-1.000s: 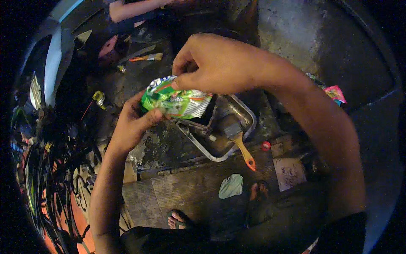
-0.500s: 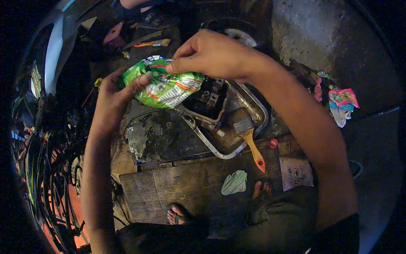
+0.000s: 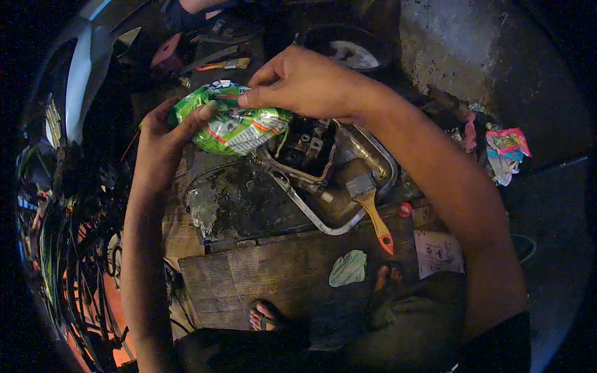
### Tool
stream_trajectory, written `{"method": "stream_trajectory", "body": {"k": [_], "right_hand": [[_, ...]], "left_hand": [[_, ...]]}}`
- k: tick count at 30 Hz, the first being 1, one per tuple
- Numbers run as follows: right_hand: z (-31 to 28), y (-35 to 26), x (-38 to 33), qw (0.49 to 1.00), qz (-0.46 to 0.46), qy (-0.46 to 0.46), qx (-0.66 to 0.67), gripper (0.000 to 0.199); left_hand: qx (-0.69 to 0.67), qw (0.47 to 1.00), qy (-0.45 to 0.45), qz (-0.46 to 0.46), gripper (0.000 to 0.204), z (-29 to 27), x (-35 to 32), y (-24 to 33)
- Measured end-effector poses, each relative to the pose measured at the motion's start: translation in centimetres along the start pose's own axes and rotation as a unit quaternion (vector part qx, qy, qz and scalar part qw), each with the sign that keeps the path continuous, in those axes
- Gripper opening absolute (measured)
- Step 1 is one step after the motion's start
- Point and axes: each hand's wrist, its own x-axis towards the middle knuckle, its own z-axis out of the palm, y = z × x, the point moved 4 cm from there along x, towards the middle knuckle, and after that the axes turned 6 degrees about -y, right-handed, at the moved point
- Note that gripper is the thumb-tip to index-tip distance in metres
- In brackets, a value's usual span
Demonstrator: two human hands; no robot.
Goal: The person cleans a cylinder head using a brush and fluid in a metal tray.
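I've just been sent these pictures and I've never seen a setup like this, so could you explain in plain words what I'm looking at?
There's no machine arm here, just a person's two bare hands. The view comes from a wide fisheye camera worn on their head, looking down, so straight edges curve near the rim and left is their left.

The left hand grips a crumpled green packet, while the right hand pinches its upper edge.

Beyond and below lies a metal tray, with a dark, boxy metal part beside or in it; I can't tell which. A wide paintbrush rests across the tray's edge, handle outward. A smaller brush lies farther off, and a pale green cloth lies near the person's feet.
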Motion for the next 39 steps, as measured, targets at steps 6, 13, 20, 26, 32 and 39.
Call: {"method": "stream_trajectory", "body": {"k": [6,13,20,26,32,39], "right_hand": [[-0.4,1.7,-0.6,1.000,0.006,0.009,0.022,0.031],[-1.4,1.4,0.3,0.999,-0.008,0.033,0.007,0.033],[-0.9,-0.4,-0.1,0.999,-0.035,0.035,-0.021,0.035],[-2.1,-0.8,-0.3,0.996,-0.056,0.054,-0.036,0.031],[-2.2,-0.3,-0.3,0.997,-0.043,0.040,-0.041,0.032],[-2.9,-0.8,-0.4,0.997,-0.027,0.053,-0.047,0.031]], "left_hand": [[0.056,0.998,-0.002,0.032,0.047,1.1,0.2,1.9],[0.003,0.999,0.007,0.035,0.042,1.2,0.5,2.6],[0.013,0.999,0.021,0.047,0.037,0.1,-0.8,2.3],[0.068,0.995,0.025,0.068,0.036,1.0,-0.6,3.7],[0.038,0.998,0.016,0.046,0.031,1.4,-0.6,4.3],[0.029,0.998,0.014,0.051,0.032,1.1,-0.1,4.4]]}}
